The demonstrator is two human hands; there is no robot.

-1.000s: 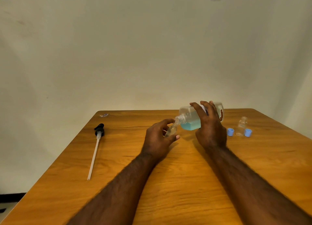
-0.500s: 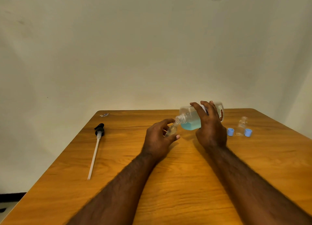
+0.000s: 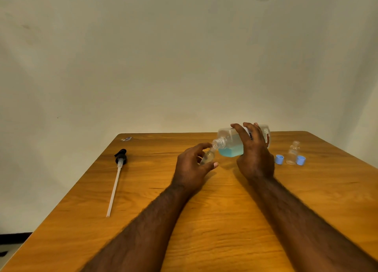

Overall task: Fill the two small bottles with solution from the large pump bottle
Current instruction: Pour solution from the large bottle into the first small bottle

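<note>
My right hand [image 3: 253, 155] grips the large clear bottle [image 3: 229, 147], tipped on its side with its open neck pointing left; blue solution lies in its lower half. My left hand [image 3: 191, 168] holds a small clear bottle [image 3: 207, 157] tilted, its mouth right under the large bottle's neck. The second small bottle [image 3: 293, 152] stands upright and uncapped at the right, between two blue caps [image 3: 279, 159] [image 3: 300, 160].
The black pump head with its long white tube [image 3: 117, 177] lies on the left part of the wooden table [image 3: 225, 220]. A small scrap [image 3: 126, 139] sits at the far left corner. A plain wall rises behind the table.
</note>
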